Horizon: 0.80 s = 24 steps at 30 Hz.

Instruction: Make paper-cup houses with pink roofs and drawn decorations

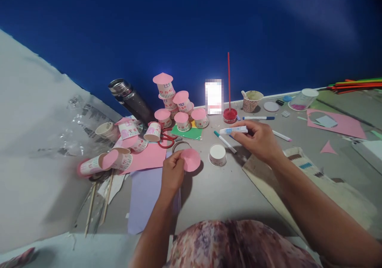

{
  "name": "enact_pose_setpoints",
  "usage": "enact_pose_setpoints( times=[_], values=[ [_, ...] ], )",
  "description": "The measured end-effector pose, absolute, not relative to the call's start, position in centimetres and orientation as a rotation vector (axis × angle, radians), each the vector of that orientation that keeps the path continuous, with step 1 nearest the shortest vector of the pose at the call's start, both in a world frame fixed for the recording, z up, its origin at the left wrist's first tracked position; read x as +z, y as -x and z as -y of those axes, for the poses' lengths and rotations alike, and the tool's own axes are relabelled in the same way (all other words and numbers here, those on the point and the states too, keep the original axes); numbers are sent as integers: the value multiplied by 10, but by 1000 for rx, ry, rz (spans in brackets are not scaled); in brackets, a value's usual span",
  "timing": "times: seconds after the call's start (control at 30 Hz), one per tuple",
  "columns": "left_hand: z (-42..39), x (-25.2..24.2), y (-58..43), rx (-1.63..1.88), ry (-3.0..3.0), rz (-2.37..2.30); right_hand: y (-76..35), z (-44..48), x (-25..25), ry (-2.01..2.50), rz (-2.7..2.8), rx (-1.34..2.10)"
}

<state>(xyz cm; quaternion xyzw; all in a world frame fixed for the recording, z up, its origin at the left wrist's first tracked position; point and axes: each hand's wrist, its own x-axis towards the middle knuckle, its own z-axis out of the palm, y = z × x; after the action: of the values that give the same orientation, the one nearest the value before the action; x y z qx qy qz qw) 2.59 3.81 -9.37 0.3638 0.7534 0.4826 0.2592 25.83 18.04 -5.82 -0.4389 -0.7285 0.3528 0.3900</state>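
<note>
My left hand [172, 172] pinches a pink paper cone [191, 159] just above the grey floor. A white glue tube [233, 130] lies sideways in the closed fingers of my right hand [259, 140]. Between the two hands an upturned white paper cup [217, 155] stands on the floor. Close by the right hand lies a teal-capped marker [224, 141]. Behind them rises a pile of paper cups with pink cone roofs [176, 105], some on a green sheet [187, 133].
A dark flask [129, 99] lies at the back left. Toppled decorated cups [119, 148], red scissors [166, 140], pink paper [147, 156] and wooden sticks [91, 208] are on the left. A red pot with a stick [229, 115], markers, pink paper [340, 123] and coloured sticks [356, 84] are on the right.
</note>
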Motion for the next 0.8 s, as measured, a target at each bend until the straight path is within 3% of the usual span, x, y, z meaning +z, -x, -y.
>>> enact_pose_setpoints(
  times=[0.8],
  values=[
    [-41,-105,-20,1413,-989,-1677,-255,-191,-75,1051,1903,1126]
  ],
)
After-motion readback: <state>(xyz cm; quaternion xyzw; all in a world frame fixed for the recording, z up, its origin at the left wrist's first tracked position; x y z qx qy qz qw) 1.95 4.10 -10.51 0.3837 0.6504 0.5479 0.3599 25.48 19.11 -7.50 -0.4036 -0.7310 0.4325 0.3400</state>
